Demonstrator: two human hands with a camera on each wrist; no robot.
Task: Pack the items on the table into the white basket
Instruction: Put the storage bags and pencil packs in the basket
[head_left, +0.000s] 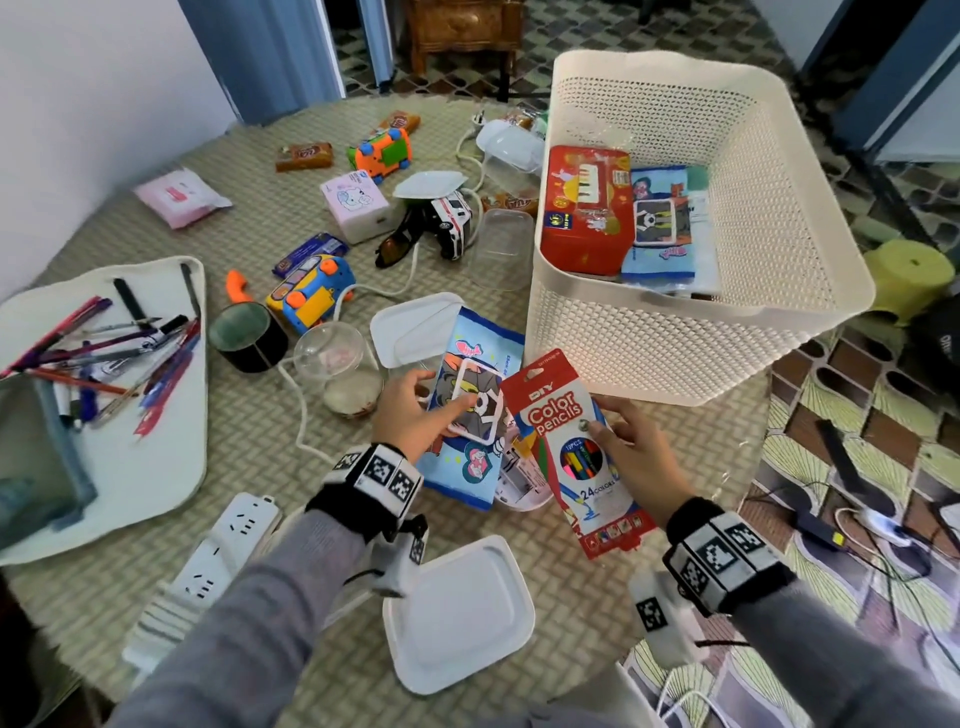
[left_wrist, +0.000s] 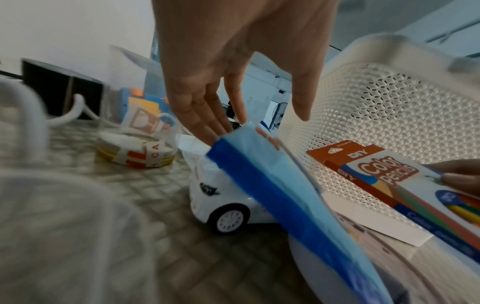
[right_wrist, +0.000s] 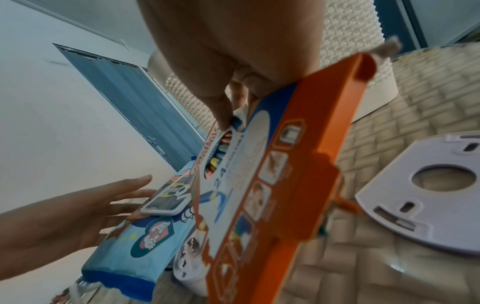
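Both hands busy: right hand (head_left: 631, 457) grips pencil box (head_left: 582, 457), left hand (head_left: 410, 415) touches wipes (head_left: 467, 415)

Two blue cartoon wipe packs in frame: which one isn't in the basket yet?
The blue wipe pack under the left hand, lying on the table in front of the white basket. The other pack already lies inside, beside the red box.

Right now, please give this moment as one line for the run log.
step: packing | right hand: holds color pencils box | left hand: open, touching blue wipes pack | white basket: red box, wipes inside
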